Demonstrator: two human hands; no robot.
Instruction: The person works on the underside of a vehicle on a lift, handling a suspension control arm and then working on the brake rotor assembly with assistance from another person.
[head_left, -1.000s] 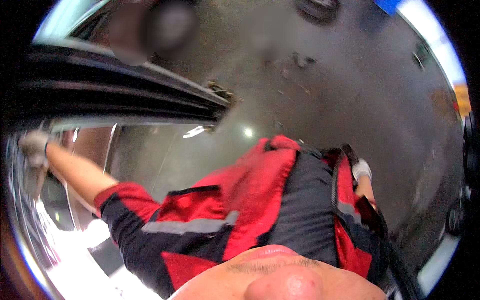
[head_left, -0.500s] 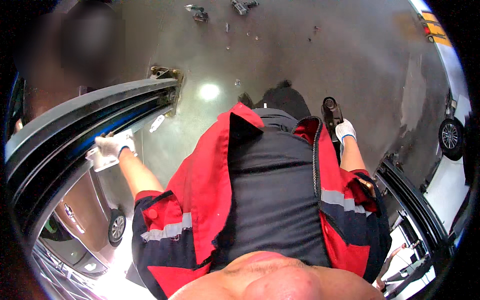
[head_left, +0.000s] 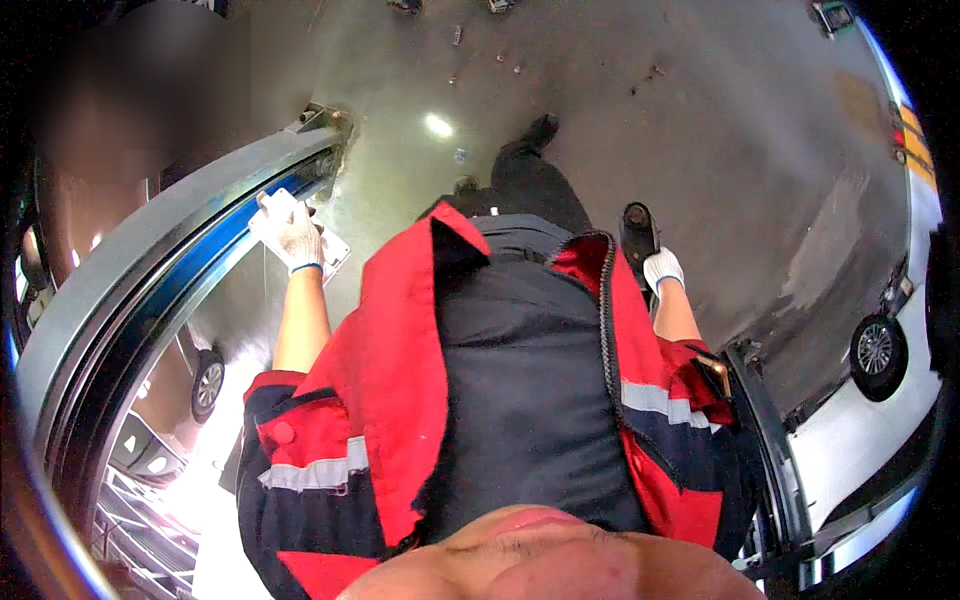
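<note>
Two gloved hands: the left hand (head_left: 298, 238) is reaching to a tall grooved column (head_left: 235, 165), while the right hand (head_left: 663, 268) is staying out by the other side of the jacket (head_left: 395, 330).
Left grasp: the fingers are curving over a white flat piece (head_left: 274, 207); whether they are gripping it or only pressing on it, I cannot tell.
White flat piece: it is lying at the column's right edge, beside the blue stripe (head_left: 222, 232) and toward the foot end, one part showing on each side of the glove; cloth or plate, I cannot tell.
Right grasp: the fingers are closing around the side of a dark long piece (head_left: 637, 222), whose rounded end is pointing away from the body above the floor (head_left: 760, 180).
Column handling: a flat palm and even pressure along the edge would probably be serving better than fingertips, which could be catching in the grooves.
Dark piece handling: its rounded end is projecting past the hand, so a level wrist and a firm hold should be helping against swinging.
Footing: one dark shoe (head_left: 543, 127) is standing forward; balanced weight would be sparing the left arm from overreaching.
</note>
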